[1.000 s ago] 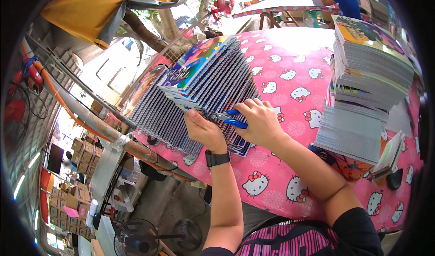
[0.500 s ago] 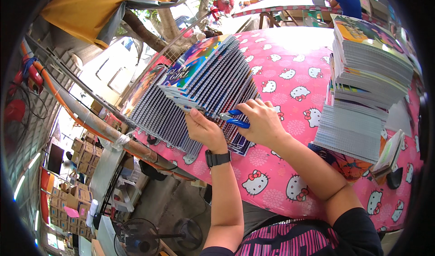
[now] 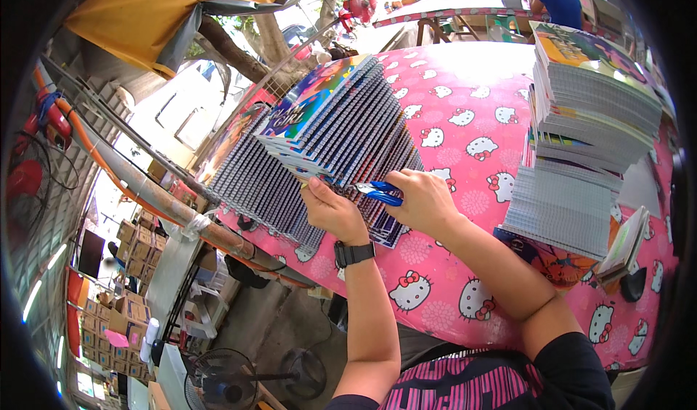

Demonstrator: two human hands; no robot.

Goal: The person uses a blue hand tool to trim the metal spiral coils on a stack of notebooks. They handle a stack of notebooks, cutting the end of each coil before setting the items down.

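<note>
A tall stack of spiral-bound notebooks [image 3: 363, 130] with wire bindings and a colourful top cover stands left of centre on the table. At its near corner my left hand [image 3: 335, 212], wearing a dark watch, grips the notebooks' edges. Its thumb lies on the edge, and its other fingers are mostly hidden. My right hand [image 3: 428, 199] is closed round the blue handles of small pliers [image 3: 382, 192]. The pliers' metal jaws point left, at the wire bindings beside my left thumb. Whether the jaws touch a wire is too small to tell.
A pink patterned cloth covers the table [image 3: 475, 203]. On the right rises another tall pile of books [image 3: 581, 134], with a smaller bundle [image 3: 623, 244] beside it. An orange-and-grey pole [image 3: 218, 232] runs along the left edge. Beyond sits a person in blue [image 3: 557, 3].
The pliers' blue handles have come closer together as my right hand squeezes. Both hands have shifted very slightly right and remain at the same corner of the stack.
</note>
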